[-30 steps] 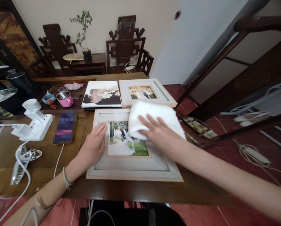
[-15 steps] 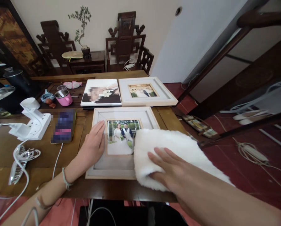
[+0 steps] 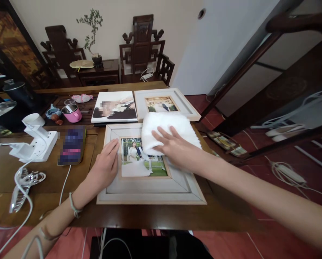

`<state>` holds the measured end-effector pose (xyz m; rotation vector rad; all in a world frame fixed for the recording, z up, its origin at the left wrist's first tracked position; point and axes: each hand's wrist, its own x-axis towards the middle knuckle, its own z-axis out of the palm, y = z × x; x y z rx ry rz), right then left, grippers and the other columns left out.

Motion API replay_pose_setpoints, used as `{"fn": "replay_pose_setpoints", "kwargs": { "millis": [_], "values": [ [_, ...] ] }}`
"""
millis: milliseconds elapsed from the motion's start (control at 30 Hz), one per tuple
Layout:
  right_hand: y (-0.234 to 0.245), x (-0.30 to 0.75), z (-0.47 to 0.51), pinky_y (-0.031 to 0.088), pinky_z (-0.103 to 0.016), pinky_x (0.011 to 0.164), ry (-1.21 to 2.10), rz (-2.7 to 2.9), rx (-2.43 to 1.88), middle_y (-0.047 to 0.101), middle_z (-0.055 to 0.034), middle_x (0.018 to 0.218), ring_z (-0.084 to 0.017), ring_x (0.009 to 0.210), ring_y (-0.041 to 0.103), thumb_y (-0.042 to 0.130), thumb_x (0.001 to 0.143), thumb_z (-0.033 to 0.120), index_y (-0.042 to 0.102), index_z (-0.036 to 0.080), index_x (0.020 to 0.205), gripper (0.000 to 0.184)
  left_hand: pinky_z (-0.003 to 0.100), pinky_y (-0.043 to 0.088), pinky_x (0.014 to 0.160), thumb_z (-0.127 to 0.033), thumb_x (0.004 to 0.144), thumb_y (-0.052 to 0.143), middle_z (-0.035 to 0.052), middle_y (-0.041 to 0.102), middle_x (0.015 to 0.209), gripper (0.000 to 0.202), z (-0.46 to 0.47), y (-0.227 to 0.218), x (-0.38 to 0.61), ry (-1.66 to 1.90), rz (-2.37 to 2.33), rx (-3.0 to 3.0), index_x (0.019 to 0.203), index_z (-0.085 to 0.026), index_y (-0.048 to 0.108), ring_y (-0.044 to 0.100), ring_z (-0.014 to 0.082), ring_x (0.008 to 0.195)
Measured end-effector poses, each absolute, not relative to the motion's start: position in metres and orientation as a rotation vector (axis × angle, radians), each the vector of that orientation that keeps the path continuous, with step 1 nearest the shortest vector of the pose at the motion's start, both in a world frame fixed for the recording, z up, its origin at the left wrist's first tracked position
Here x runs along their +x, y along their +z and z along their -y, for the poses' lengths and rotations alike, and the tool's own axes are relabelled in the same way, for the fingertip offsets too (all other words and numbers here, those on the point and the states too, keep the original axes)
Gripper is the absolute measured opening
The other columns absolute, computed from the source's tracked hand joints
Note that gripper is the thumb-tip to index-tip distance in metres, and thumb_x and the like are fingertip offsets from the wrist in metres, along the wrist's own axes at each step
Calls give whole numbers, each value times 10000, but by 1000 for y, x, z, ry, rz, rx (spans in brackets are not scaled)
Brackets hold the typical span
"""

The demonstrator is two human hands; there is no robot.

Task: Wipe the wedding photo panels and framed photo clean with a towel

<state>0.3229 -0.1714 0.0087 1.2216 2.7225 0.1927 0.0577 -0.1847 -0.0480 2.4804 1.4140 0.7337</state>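
Observation:
A pale picture frame (image 3: 150, 198) lies flat on the wooden table, holding a photo (image 3: 131, 162) of two people outdoors. My left hand (image 3: 106, 162) grips its left border, fingers together over the edge and the thumb hidden. Under my right hand (image 3: 171, 144) is a fluffy white cloth (image 3: 163, 124), held with the fingers spread over its top and the thumb tucked at its near edge. The cloth covers the frame's upper right part and the photo's upper right corner. Its far side reaches over the near edge of a second picture frame (image 3: 192, 108).
A photo panel (image 3: 127, 97) lies beyond the frame. To the left are a phone (image 3: 71, 144) with a cable, a white power strip (image 3: 43, 147), a clear hair claw (image 3: 24, 187) and a pink mug (image 3: 71, 113). The table's right edge drops to red floor.
My right hand and the cloth have moved up and left across the frame, from its lower right to its upper right, uncovering the lower right corner. My left hand stays on the left border.

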Motion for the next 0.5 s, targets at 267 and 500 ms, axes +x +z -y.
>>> {"fn": "replay_pose_setpoints", "kwargs": {
  "millis": [267,500],
  "values": [
    [44,314,259,302,-602,1083,-486,-2622,1131,453,-208,1438,-427,1337,358,680,619,33,728,194,1070,482,535,336,1127,-154,948,320,180,418,1463,456,185,-47,60,715,-1408,2500,1396,-121,402,359,284,1384],
    [27,311,232,240,-599,1108,-333,-2660,1269,344,-218,1499,-402,1393,224,555,656,-63,659,169,1206,605,538,324,1131,-169,958,307,196,391,1474,456,186,-46,59,632,-1416,2536,1403,-95,379,332,291,1397]
  ]
}}
